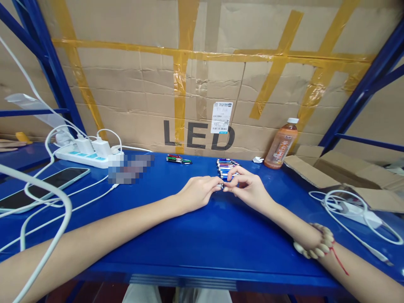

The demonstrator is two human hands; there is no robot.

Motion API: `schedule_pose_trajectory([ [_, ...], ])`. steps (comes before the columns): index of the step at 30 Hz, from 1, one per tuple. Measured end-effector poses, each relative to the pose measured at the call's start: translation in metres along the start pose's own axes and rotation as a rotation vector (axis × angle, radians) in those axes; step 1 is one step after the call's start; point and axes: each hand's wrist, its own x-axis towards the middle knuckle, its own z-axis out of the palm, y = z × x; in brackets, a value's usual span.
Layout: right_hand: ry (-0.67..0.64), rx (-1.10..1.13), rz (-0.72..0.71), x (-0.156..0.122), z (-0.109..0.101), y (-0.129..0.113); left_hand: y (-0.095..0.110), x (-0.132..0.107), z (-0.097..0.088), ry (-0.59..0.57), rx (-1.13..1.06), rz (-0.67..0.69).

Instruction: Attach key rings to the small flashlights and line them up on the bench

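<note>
Both hands met near the middle of the blue desk (202, 235). The left hand (197, 193) and right hand (249, 189) each pinched a small metal piece (221, 186) between their fingertips, just in front of a row of small coloured tubes (225, 166). Bare desktop lay open from the hands to the near edge. A phone (41, 187) and power strip (85, 155) crowded the left side. A bottle (280, 144), cardboard box (341, 172) and white cable (353, 208) lined the right.
</note>
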Motion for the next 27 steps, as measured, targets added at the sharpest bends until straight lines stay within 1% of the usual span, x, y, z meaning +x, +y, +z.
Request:
schedule_pose_trajectory([
  [5, 0.041, 0.003, -0.073, 0.0003, 0.002, 0.0053, -0.0006, -0.0001, 0.0001, 0.035, -0.023, -0.001],
  [9, 0.067, -0.015, -0.11, 0.0008, 0.0035, 0.0061, -0.0016, -0.0006, 0.0016, 0.036, -0.046, -0.021],
  [17, 0.062, -0.021, -0.083, 0.0022, 0.0035, 0.0061, -0.0004, 0.0006, 0.0011, 0.029, -0.068, -0.08],
  [22, 0.07, -0.008, -0.047, 0.0055, 0.0016, 0.0056, 0.0025, 0.0024, -0.0011, 0.007, -0.18, -0.138],
  [27, 0.051, -0.009, -0.02, 0.0067, -0.001, 0.0056, 0.0028, 0.0036, -0.0022, -0.035, -0.242, -0.157],
])
